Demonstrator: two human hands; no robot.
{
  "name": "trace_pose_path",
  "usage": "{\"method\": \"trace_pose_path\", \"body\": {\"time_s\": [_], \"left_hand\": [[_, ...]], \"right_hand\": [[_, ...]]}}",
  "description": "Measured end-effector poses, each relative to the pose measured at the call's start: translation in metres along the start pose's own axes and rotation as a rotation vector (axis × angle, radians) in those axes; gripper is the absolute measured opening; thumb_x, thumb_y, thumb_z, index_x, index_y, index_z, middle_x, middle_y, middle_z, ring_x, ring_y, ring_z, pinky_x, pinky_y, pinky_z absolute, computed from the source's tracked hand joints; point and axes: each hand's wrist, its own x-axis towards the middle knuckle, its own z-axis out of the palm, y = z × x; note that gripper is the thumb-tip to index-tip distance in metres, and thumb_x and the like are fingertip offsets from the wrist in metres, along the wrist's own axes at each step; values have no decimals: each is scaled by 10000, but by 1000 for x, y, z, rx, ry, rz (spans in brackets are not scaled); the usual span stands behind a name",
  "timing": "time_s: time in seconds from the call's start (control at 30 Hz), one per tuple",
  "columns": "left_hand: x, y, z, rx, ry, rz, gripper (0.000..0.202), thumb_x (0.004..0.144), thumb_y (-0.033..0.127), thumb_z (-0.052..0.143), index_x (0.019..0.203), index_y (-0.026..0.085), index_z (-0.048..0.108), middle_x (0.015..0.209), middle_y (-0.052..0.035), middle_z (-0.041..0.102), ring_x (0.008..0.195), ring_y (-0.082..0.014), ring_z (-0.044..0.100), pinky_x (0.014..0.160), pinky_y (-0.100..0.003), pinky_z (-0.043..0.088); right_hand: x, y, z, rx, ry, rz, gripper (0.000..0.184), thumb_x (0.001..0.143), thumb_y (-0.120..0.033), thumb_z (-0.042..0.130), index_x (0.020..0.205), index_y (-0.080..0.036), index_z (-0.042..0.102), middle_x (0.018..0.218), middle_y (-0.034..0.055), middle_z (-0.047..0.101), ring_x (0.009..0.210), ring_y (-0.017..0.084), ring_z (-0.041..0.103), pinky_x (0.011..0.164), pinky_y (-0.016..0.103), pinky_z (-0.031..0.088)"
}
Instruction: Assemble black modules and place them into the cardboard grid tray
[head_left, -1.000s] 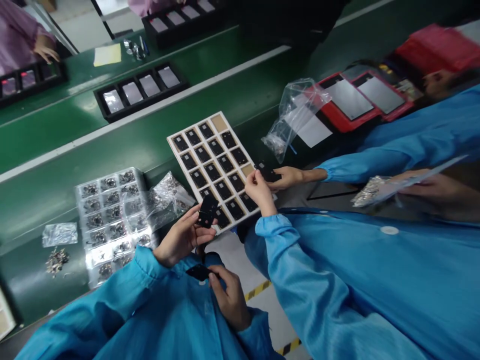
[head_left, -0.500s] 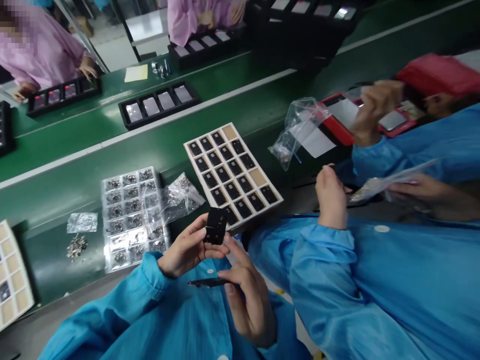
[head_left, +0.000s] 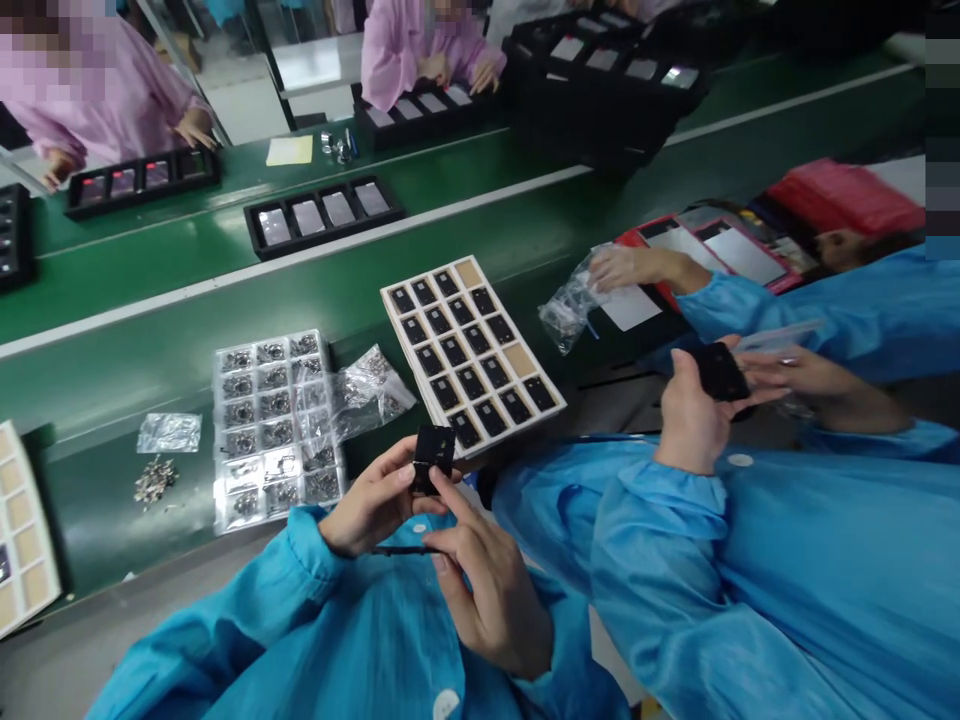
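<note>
My left hand [head_left: 371, 500] is closed on a small black part [head_left: 433, 456], held upright just in front of the cream tray [head_left: 517, 358] of black parts. My right hand [head_left: 491, 590] is right below it. Its forefinger reaches up to the part's lower edge, and its other fingers pinch a thin flat black piece [head_left: 397, 549] seen edge-on. Both sleeves are blue.
A clear blister tray [head_left: 274, 425] of small metal parts and loose bags lie left on the green belt [head_left: 150, 340]. A co-worker's hands [head_left: 694, 420] on my right hold a black part [head_left: 720, 372]. Another person's hand [head_left: 626, 268] touches a plastic bag. Black trays stand beyond.
My right forefinger has come up against the black part in my left hand. The co-worker beside me now holds a black part in both hands; the farther person's hand dropped to the plastic bag.
</note>
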Motion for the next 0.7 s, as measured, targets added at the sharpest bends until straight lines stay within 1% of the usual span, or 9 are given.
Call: {"method": "trace_pose_path", "body": {"time_s": [0.07, 0.13, 0.17, 0.23, 0.3, 0.37, 0.57, 0.7], "left_hand": [[0, -3, -2, -4, 8, -20, 447, 777, 401, 703, 1149, 189, 575, 981, -94, 683, 924, -222, 662, 775, -308, 536], [0, -4, -1, 1, 24, -43, 400, 791, 397, 686, 1105, 169, 590, 950, -97, 687, 849, -204, 673, 764, -310, 539], [0, -4, 0, 8, 37, -49, 368, 798, 391, 679, 1074, 160, 601, 930, -94, 690, 797, -188, 676, 744, -298, 542], [0, -3, 3, 27, 75, -40, 319, 788, 372, 692, 1005, 150, 621, 886, -78, 694, 704, -153, 667, 691, -261, 545], [1, -1, 7, 50, 129, -20, 302, 752, 351, 731, 955, 150, 633, 833, -54, 693, 651, -132, 654, 643, -228, 542], [2, 0, 11, 73, 174, -7, 312, 710, 343, 769, 917, 149, 642, 781, -36, 687, 615, -120, 641, 611, -211, 536], [3, 1, 17, 141, 230, 24, 333, 664, 397, 792, 799, 138, 631, 712, -30, 666, 606, -128, 613, 599, -239, 532], [3, 1, 16, 207, 250, 106, 333, 665, 410, 788, 751, 125, 640, 680, -26, 650, 612, -110, 581, 618, -218, 495]], "right_hand": [[-1, -2, 1, -6, -7, -5, 242, 915, -357, 511, 1090, -241, 631, 1392, 84, 492, 1054, 210, 625, 878, 392, 543], [-2, -3, 1, -13, -12, -8, 197, 901, -298, 505, 1025, -256, 652, 1421, 52, 465, 1041, 221, 638, 845, 378, 559], [-2, -3, 1, -18, -9, -14, 195, 896, -271, 496, 1010, -253, 653, 1424, 51, 460, 1042, 228, 639, 833, 380, 562], [-2, -1, -2, -20, 20, -39, 208, 889, -213, 473, 1023, -218, 631, 1413, 87, 468, 1057, 233, 630, 827, 389, 559], [-1, 0, -6, -16, 52, -72, 212, 879, -157, 453, 1030, -184, 599, 1382, 129, 496, 1077, 228, 617, 837, 389, 551], [1, 0, -11, -8, 56, -84, 202, 868, -116, 443, 1007, -176, 577, 1352, 142, 522, 1093, 217, 604, 851, 382, 545], [2, -5, -14, -28, 30, -72, 160, 861, -104, 459, 961, -179, 559, 1333, 144, 533, 1131, 234, 556, 884, 424, 525], [1, -6, -13, -70, 48, -84, 153, 860, -114, 472, 955, -186, 569, 1317, 129, 550, 1182, 253, 518, 912, 450, 509]]}}
